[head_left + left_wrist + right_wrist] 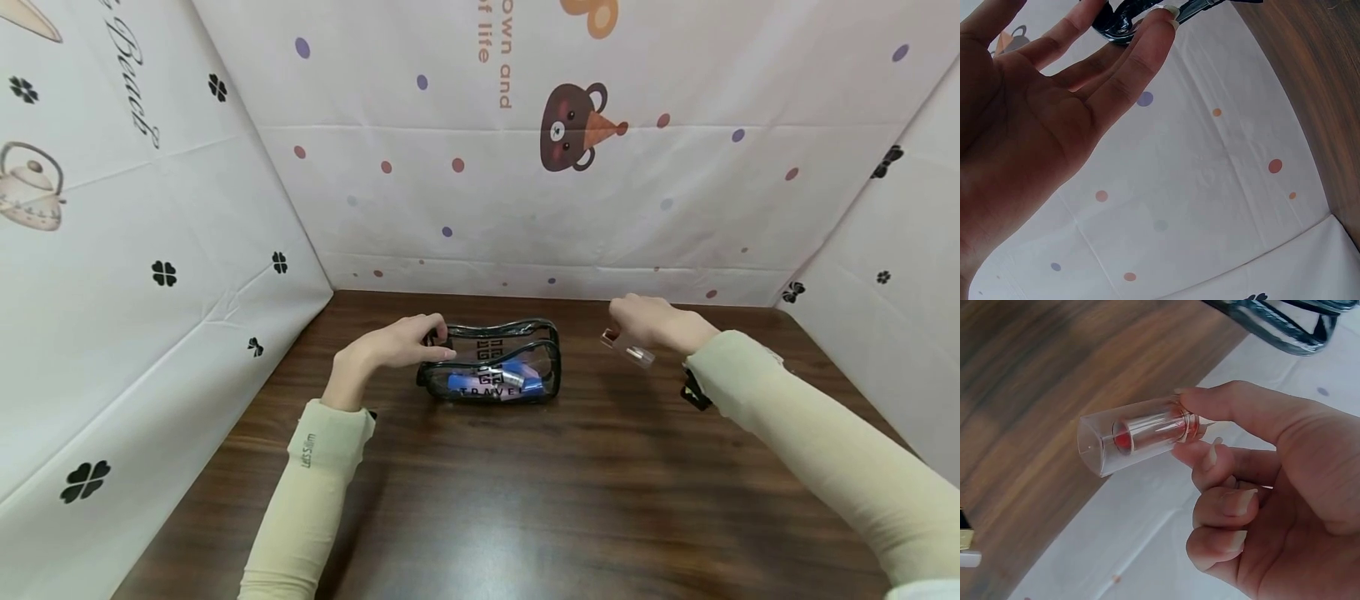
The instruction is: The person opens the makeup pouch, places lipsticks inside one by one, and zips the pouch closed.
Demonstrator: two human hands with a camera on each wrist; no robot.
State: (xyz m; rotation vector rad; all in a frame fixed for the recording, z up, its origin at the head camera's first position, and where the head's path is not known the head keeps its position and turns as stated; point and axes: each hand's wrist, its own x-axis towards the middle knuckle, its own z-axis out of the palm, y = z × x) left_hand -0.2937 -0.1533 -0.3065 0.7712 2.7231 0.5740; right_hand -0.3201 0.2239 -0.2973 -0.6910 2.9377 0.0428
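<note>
A clear travel pouch (510, 337) with black trim and black lettering lies on the table, blue and silver items (517, 379) showing through its front. My left hand (397, 342) holds the pouch's left end, thumb along the front rim and fingers at the back. In the left wrist view, the fingertips (1169, 15) meet the black trim. To the right of the pouch, my right hand (656, 323) pinches a lipstick (1154, 431) by one end, above the table. The lipstick has a clear cap and a red tip inside.
By the right sleeve cuff lies a black and gold item (696, 392), partly hidden. The dark wooden table (525, 500) meets a printed white backdrop (480, 200) behind and on both sides.
</note>
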